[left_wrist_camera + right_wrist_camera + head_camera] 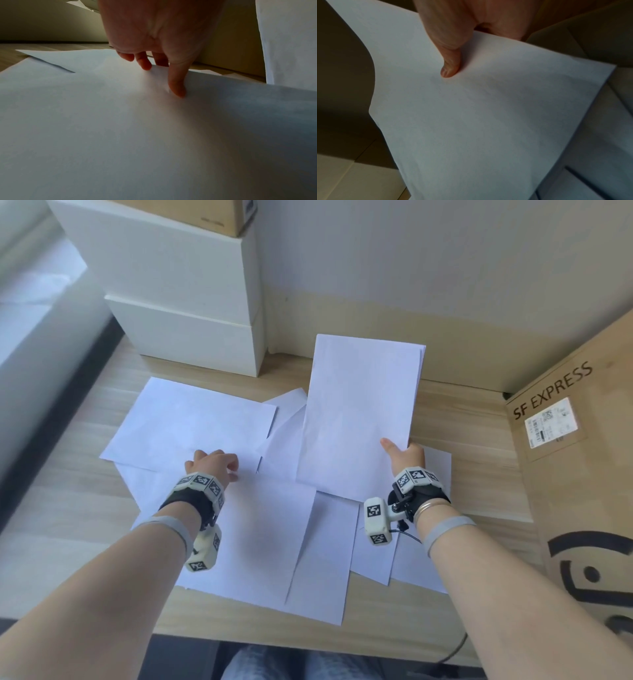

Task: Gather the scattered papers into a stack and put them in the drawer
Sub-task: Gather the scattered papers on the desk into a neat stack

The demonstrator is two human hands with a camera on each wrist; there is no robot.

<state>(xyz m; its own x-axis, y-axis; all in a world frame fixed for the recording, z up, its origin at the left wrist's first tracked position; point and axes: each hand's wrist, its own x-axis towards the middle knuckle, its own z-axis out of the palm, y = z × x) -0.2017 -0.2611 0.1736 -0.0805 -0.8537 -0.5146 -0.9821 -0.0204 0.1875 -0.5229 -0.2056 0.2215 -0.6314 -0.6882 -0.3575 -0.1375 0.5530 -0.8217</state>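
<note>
Your right hand (407, 457) is clamped on the held stack (359, 412), thumb pressed on top and the other fingers out of sight beneath, pinching it at the near corner only. That's your first risk: the whole bundle is lifted off the desk (68, 501) from one corner, tilted up toward the wall, and the sheets at the far edge are already a touch uneven. Loosen that thumb and I'd expect them to fan out or slide loose.

Now your left hand (213, 465): fingers bent, tips down on the far-left sheet (191, 422), thumb planted on the paper beside them. It looks like you're crimping the near edge up to get a hold, but I can't tell if anything is really pinched yet. Risk here is that you drag two overlapping sheets at once or crease the one you're scrunching, since it lies across the large sheet (253, 542) beneath your wrist.

Further out, most of the loose papers (318, 559) lie spread and overlapping across the desk, so gathering looks about a quarter done. The white drawer unit (185, 337) stands at the far left against the wall, its drawers looking closed. An SF Express carton (579, 474) crowds your right elbow; swing wide and the stack could clip it.
</note>
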